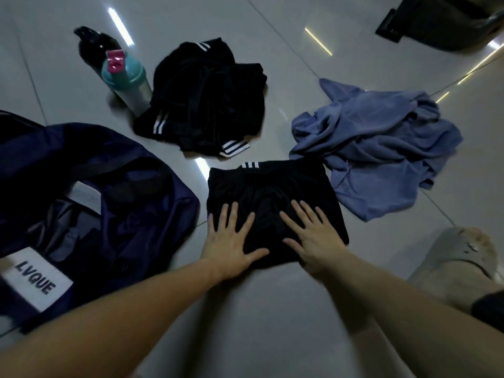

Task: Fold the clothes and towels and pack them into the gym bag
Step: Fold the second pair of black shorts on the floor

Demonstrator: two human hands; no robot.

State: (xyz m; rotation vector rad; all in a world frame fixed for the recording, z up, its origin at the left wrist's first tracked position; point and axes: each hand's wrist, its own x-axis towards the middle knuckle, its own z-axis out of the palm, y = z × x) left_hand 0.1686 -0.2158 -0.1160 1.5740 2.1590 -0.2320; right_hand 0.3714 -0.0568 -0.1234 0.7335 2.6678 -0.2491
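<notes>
Lying folded on the floor [272, 309] just right of the gym bag [141, 214], the black shorts [272, 192] sit under the left hand [231, 241] and right hand [313, 236], which press flat on their near half, fingers spread. Beyond them a black striped pile [207, 105] and blue cloth [381, 137] lie unfolded. The bag's inside is too dark to judge.

Blk shorts [272, 192] folded, nr bag [152, 222]

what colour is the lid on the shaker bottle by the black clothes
Teal, with a pink flip cap, on the shaker bottle; head view.
</notes>
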